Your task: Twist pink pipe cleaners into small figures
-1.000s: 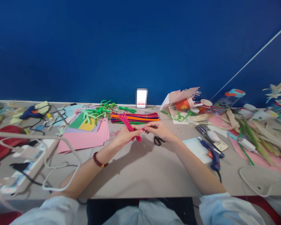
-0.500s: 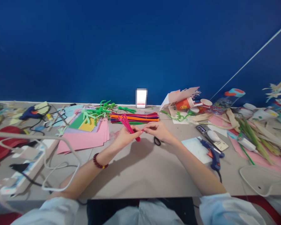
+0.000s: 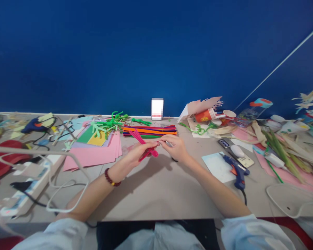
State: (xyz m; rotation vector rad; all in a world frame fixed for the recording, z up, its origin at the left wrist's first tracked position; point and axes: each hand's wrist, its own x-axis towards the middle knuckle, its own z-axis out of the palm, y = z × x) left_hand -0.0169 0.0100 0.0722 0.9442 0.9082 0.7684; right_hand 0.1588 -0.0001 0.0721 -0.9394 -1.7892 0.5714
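Observation:
My left hand (image 3: 137, 153) is closed around a bunch of pink pipe cleaners (image 3: 145, 144) that fan up and to the left above the table. My right hand (image 3: 175, 147) meets it at the fingertips and pinches the end of the same bunch. Just behind both hands lies a row of coloured pipe cleaners (image 3: 150, 131). Black scissors (image 3: 174, 159) lie on the table, mostly hidden under my right hand.
Pink and coloured paper sheets (image 3: 96, 149) lie left, with green pipe cleaner shapes (image 3: 112, 123). A blue glue gun (image 3: 236, 172) and white paper are right. Paper cups (image 3: 208, 114), a phone (image 3: 224, 143), white cables (image 3: 54, 173) and a power strip (image 3: 21, 201) crowd the sides.
Both hands have shifted slightly and my right hand now covers most of the scissors. The lower end of the pink bunch has turned and sticks out sideways between the hands.

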